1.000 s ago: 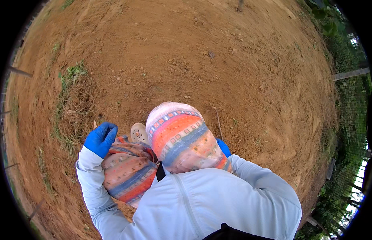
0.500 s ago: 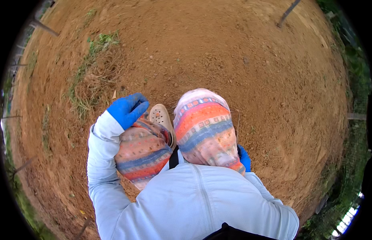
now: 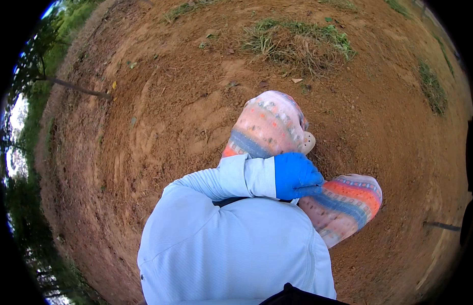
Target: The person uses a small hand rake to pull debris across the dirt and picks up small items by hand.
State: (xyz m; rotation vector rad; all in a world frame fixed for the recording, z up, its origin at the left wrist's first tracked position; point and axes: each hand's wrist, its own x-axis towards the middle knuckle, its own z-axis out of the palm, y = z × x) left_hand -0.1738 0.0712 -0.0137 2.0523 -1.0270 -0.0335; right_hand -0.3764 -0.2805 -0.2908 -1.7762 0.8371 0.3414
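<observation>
Currently our blue-gloved left hand [image 3: 296, 176] reaches across in front of our pale blue jacket [image 3: 241, 244], fingers [image 3: 311, 179] curled, by the right leg of our striped trousers [image 3: 348, 203]; whether it grips anything we cannot tell. Our right hand is hidden, its state unclear. Beside our left leg, a beige clog [image 3: 309, 143] shows against brown soil [image 3: 180, 109]

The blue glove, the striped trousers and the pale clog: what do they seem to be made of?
Blue glove: probably thin rubber, perhaps nitrile, mostly matte; it fits snugly and wrinkles finely.

Striped trousers: soft, matte printed fabric, judging by the loose drape; the fibre can't be told.

Pale clog: likely moulded foam or plastic, dull and smooth, with small round holes, though mostly hidden.
</observation>
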